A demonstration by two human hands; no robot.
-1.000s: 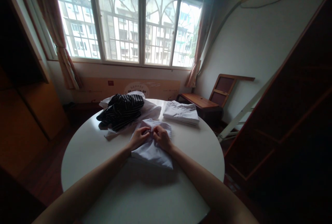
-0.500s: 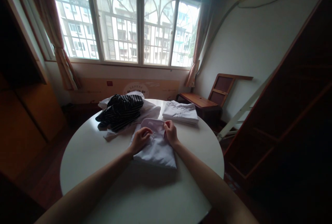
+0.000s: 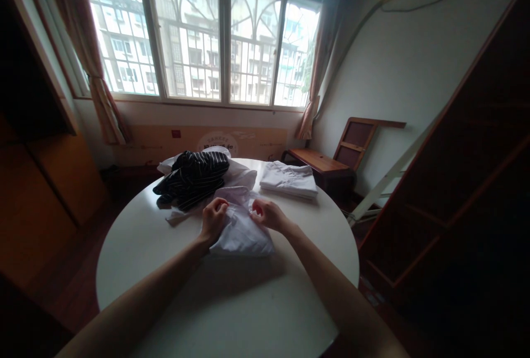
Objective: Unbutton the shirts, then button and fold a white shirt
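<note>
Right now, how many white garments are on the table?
3, perhaps more hidden: white shirt between both hands, folded white garment at the far right, crumpled white cloth under the striped garment.

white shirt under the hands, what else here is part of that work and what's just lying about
In hand: white shirt, left hand, right hand.
Lying about: striped dark garment, folded white shirt, round white table, wooden chair.

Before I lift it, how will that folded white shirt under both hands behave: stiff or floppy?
Probably floppy: the folded white shirt is creased soft cloth, bunched where the left hand and right hand pinch it. Likely light, and its folds may sag open unless supported underneath. On the smooth white table it should slide rather than tip.
</note>
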